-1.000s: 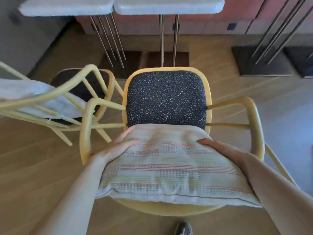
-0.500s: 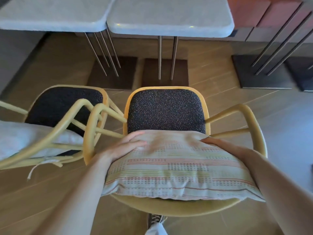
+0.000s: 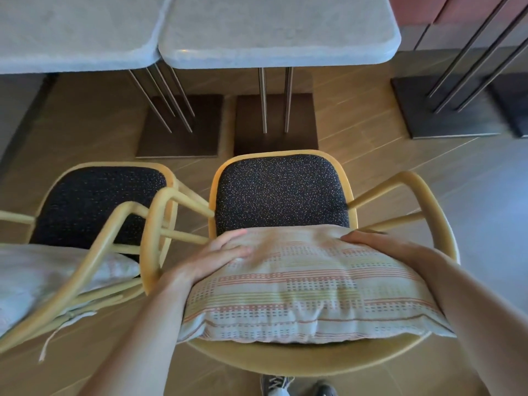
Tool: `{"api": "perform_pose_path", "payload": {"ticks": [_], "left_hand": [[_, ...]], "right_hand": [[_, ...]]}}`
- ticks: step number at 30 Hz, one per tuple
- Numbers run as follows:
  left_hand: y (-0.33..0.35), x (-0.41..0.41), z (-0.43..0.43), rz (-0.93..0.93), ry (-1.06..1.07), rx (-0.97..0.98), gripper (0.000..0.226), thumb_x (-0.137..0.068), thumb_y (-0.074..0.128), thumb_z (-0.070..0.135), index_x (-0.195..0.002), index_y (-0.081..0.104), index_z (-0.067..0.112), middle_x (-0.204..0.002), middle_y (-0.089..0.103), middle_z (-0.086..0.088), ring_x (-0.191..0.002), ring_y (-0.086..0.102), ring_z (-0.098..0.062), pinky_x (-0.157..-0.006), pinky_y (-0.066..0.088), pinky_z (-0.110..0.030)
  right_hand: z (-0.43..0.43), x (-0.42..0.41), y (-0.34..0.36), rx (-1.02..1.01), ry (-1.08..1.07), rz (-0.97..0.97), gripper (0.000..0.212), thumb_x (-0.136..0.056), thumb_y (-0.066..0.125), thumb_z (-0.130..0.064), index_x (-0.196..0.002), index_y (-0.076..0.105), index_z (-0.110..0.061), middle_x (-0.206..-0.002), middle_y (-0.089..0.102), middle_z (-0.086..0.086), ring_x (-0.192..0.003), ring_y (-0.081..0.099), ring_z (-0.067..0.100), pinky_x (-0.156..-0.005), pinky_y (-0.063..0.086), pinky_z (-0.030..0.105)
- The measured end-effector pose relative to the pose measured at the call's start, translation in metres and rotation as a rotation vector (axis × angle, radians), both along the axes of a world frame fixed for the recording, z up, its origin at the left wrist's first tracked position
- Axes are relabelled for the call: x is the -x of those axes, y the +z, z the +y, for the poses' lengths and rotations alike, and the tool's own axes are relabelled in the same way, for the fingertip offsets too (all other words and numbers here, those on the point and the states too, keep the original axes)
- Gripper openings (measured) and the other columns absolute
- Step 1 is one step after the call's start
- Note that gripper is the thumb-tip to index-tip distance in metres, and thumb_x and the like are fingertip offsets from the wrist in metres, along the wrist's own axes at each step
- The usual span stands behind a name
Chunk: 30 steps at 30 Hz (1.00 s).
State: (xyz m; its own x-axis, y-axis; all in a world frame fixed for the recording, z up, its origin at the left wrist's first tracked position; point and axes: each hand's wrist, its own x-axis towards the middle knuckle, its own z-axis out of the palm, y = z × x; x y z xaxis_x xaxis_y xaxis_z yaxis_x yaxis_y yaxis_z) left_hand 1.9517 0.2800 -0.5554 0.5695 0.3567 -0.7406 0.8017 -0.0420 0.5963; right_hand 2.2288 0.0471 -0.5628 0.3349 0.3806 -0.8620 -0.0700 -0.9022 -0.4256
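A striped, woven cushion (image 3: 300, 287) leans against the back of a yellow-framed armchair (image 3: 437, 207) with a dark speckled seat pad (image 3: 280, 192). I stand behind the chair. My left hand (image 3: 217, 258) lies flat on the cushion's upper left corner with the fingers spread. On the upper right corner, my right hand (image 3: 383, 244) rests with its fingers along the top edge. The cushion's lower edge covers the top of the backrest.
A second yellow armchair (image 3: 94, 195) stands close on the left, its armrest touching mine, with a pale cushion (image 3: 43, 270) on it. Two pale tabletops (image 3: 274, 30) on thin metal legs and dark base plates (image 3: 274, 124) stand just ahead. My shoes (image 3: 274, 384) show below.
The view has moved forward and up, so the tables loom closer. Both hands stay on the cushion; the left one has slid a little further onto it.
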Motion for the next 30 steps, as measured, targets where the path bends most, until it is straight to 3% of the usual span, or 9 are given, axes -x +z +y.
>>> {"api": "perform_pose_path", "payload": {"ticks": [2, 4, 7, 9, 11, 14, 19, 24, 30], "left_hand": [[-0.003, 0.001, 0.001, -0.011, -0.006, 0.007, 0.056, -0.096, 0.064, 0.059, -0.149, 0.045, 0.058, -0.165, 0.038, 0.016, -0.131, 0.035, -0.006, -0.101, 0.028, -0.034], [-0.004, 0.002, 0.001, -0.018, -0.009, 0.016, 0.055, -0.097, 0.063, 0.060, -0.149, 0.046, 0.057, -0.165, 0.039, 0.014, -0.136, 0.037, -0.009, -0.103, 0.030, -0.035], [0.000, -0.001, 0.001, -0.100, 0.025, -0.115, 0.050, -0.095, 0.059, 0.070, -0.143, 0.050, 0.060, -0.164, 0.042, 0.007, -0.147, 0.039, -0.018, -0.115, 0.034, -0.044], [0.013, -0.007, -0.002, -0.302, 0.096, -0.301, 0.048, -0.095, 0.055, 0.073, -0.139, 0.055, 0.055, -0.158, 0.048, 0.002, -0.150, 0.041, -0.021, -0.124, 0.032, -0.050], [0.038, -0.014, -0.009, -0.551, 0.212, -0.355, 0.054, -0.094, 0.049, 0.069, -0.141, 0.058, 0.046, -0.150, 0.058, 0.000, -0.144, 0.051, -0.018, -0.121, 0.041, -0.041], [0.101, -0.023, -0.023, -0.861, 0.338, -0.387, 0.055, -0.097, 0.050, 0.064, -0.145, 0.054, 0.038, -0.154, 0.058, 0.004, -0.143, 0.055, -0.012, -0.121, 0.045, -0.044], [0.246, -0.018, -0.064, -1.331, 0.312, -0.439, 0.071, -0.086, 0.063, 0.079, -0.141, 0.056, 0.034, -0.149, 0.060, 0.000, -0.144, 0.054, -0.027, -0.119, 0.043, -0.048], [0.333, -0.005, -0.147, -1.343, 0.243, -0.485, 0.087, -0.081, 0.061, 0.086, -0.141, 0.045, 0.025, -0.155, 0.048, -0.012, -0.144, 0.052, -0.031, -0.120, 0.041, -0.049], [0.393, 0.017, -0.228, -1.485, 0.157, -0.399, 0.071, -0.088, 0.060, 0.079, -0.142, 0.052, 0.033, -0.157, 0.050, -0.004, -0.146, 0.050, -0.030, -0.120, 0.039, -0.045]], "right_hand": [[0.000, 0.001, -0.002, 0.013, 0.022, -0.026, 0.068, -0.077, 0.074, -0.069, -0.133, 0.069, -0.032, -0.123, 0.076, 0.003, -0.105, 0.076, 0.024, -0.096, 0.058, 0.039], [0.002, 0.002, -0.001, 0.018, 0.046, -0.050, 0.067, -0.086, 0.070, -0.066, -0.143, 0.062, -0.031, -0.140, 0.066, 0.005, -0.121, 0.066, 0.026, -0.111, 0.049, 0.043], [0.007, 0.008, 0.005, -0.144, 0.059, -0.222, 0.058, -0.096, 0.067, -0.055, -0.148, 0.057, -0.031, -0.149, 0.061, 0.008, -0.134, 0.059, 0.027, -0.115, 0.043, 0.042], [0.016, 0.017, 0.019, -0.418, -0.024, -0.394, 0.049, -0.100, 0.067, -0.045, -0.145, 0.060, -0.031, -0.148, 0.063, 0.008, -0.138, 0.058, 0.025, -0.116, 0.042, 0.040], [0.028, 0.028, 0.046, -0.704, -0.103, -0.408, 0.045, -0.101, 0.069, -0.037, -0.145, 0.061, -0.028, -0.146, 0.065, 0.001, -0.135, 0.061, 0.020, -0.117, 0.046, 0.042], [0.033, 0.048, 0.113, -1.003, -0.138, -0.454, 0.056, -0.095, 0.066, -0.047, -0.147, 0.059, -0.028, -0.147, 0.064, -0.008, -0.132, 0.064, 0.009, -0.113, 0.052, 0.040], [-0.005, 0.074, 0.235, -1.510, -0.230, -0.621, 0.063, -0.103, 0.059, -0.053, -0.145, 0.051, -0.008, -0.140, 0.064, 0.014, -0.133, 0.063, 0.032, -0.111, 0.053, 0.047], [-0.077, 0.097, 0.323, -1.563, -0.236, -0.601, 0.074, -0.097, 0.058, -0.064, -0.147, 0.046, -0.010, -0.148, 0.058, 0.012, -0.139, 0.060, 0.032, -0.116, 0.047, 0.047], [-0.181, 0.125, 0.393, -1.597, -0.233, -0.675, 0.059, -0.095, 0.055, -0.028, -0.149, 0.044, -0.007, -0.151, 0.056, 0.008, -0.138, 0.061, 0.027, -0.113, 0.048, 0.034]]}}
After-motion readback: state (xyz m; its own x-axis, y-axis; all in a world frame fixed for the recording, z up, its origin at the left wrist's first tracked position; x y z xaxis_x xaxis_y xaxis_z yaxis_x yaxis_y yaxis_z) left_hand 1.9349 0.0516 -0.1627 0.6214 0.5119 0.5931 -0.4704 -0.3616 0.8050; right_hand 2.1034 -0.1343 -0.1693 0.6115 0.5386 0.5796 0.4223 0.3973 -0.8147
